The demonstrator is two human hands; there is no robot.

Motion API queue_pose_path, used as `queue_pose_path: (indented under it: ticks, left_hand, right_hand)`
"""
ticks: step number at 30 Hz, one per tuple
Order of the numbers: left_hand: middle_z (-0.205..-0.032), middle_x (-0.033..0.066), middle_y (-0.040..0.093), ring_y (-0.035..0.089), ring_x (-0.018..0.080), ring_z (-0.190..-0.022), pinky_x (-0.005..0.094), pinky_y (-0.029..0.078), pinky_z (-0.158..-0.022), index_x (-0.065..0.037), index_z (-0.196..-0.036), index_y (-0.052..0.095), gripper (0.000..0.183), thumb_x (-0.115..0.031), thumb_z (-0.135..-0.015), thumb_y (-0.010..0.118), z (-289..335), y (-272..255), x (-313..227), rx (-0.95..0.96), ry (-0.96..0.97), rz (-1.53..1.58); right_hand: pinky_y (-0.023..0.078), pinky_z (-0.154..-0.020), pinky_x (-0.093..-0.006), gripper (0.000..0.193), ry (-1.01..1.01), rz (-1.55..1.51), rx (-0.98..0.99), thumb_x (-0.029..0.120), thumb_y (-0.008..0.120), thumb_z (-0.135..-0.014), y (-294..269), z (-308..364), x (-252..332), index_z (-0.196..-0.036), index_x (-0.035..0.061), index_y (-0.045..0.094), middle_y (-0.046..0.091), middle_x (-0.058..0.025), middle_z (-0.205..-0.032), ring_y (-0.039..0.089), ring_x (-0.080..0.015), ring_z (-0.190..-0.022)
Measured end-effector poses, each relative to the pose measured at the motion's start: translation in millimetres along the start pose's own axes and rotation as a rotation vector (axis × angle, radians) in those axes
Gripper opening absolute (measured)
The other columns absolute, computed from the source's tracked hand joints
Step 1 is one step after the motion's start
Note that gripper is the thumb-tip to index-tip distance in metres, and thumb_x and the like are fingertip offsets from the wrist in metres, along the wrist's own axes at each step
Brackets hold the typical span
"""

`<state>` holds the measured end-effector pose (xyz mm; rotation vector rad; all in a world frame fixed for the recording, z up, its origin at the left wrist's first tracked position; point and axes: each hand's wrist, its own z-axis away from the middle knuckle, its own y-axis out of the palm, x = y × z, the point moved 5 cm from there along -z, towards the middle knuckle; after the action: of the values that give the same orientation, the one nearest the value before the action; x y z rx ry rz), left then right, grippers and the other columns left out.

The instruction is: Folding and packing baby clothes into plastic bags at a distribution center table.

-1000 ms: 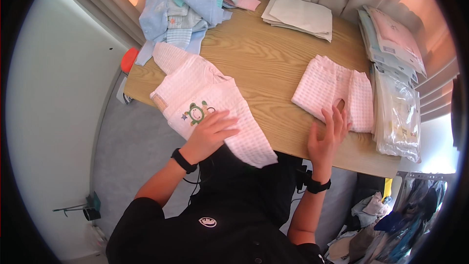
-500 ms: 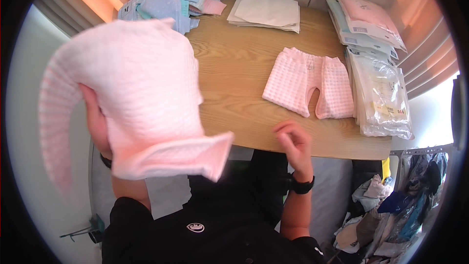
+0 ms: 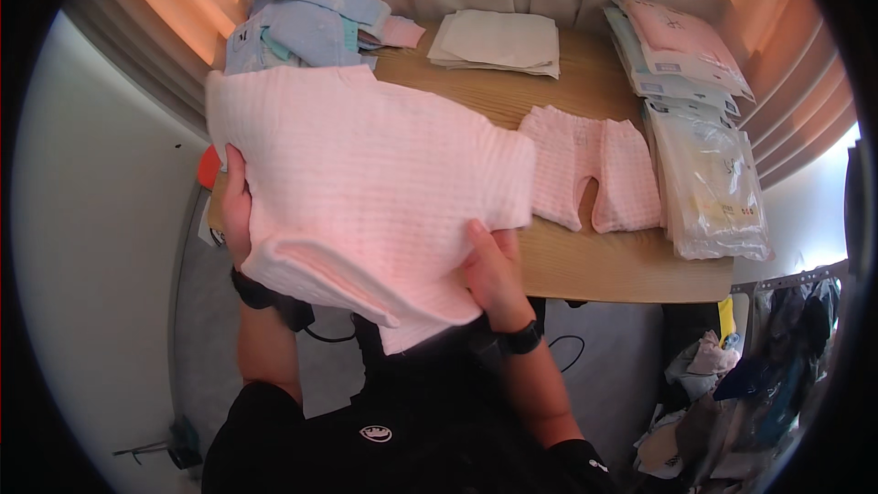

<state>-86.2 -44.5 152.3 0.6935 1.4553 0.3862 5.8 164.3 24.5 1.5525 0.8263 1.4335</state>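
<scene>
Our left hand [image 3: 236, 215] and right hand [image 3: 494, 273] grip a broad, pale-pink checked cloth garment [image 3: 366, 151]. Right of it, two-legged pink cloth bottoms [image 3: 629, 174] lie on the wooden surface [image 3: 604, 276].

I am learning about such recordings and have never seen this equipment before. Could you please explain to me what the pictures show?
There is no machine here: a person works with two bare hands. The view comes from a wide fisheye camera worn on the person's head and looking down, so straight edges look bent.

The left hand and right hand each have a grip on one pink top, holding it up at the near side of the table.

On the table, pink pants lie flat to the right. Farther right are plastic bags; at the back, white sheets; at the far left, blue clothes.
</scene>
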Motion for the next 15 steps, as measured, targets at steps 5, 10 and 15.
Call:
queue_pose_path:
  ticks: [5,10,15]
  left_hand:
    - [-0.131,0.0071,0.054,0.054,0.0205,-0.117,0.0333,0.041,-0.1,-0.004,-0.135,0.044,0.048,-0.038,-0.103,0.037,-6,-36,-3,-0.026,0.125,-0.049]
    - [-0.136,0.0084,0.049,0.046,0.0208,-0.124,0.0339,0.034,-0.106,0.0,-0.137,0.04,0.047,-0.032,-0.102,0.039,-12,-41,2,-0.102,0.208,-0.176]
    - [-0.136,0.0131,0.047,0.044,0.0249,-0.126,0.039,0.034,-0.109,0.0,-0.131,0.042,0.041,-0.017,-0.096,0.052,-57,-120,54,-0.084,-0.177,0.001]
  right_hand:
    - [0.048,-0.087,-0.032,0.036,-0.46,0.447,-0.001,0.011,0.048,-0.098,27,15,55,-0.133,0.009,0.043,0.057,-0.0056,-0.124,0.057,-0.0166,-0.11]
    - [0.047,-0.065,-0.0285,0.011,-0.37,0.489,-0.248,0.019,0.053,-0.097,28,-13,95,-0.106,0.0118,0.055,0.059,0.001,-0.094,0.058,-0.0117,-0.078]
    - [0.043,-0.093,-0.0378,0.036,-0.018,0.139,-0.318,0.025,0.051,-0.096,-49,-59,89,-0.125,0.0034,0.047,0.053,-0.011,-0.123,0.051,-0.0231,-0.113]
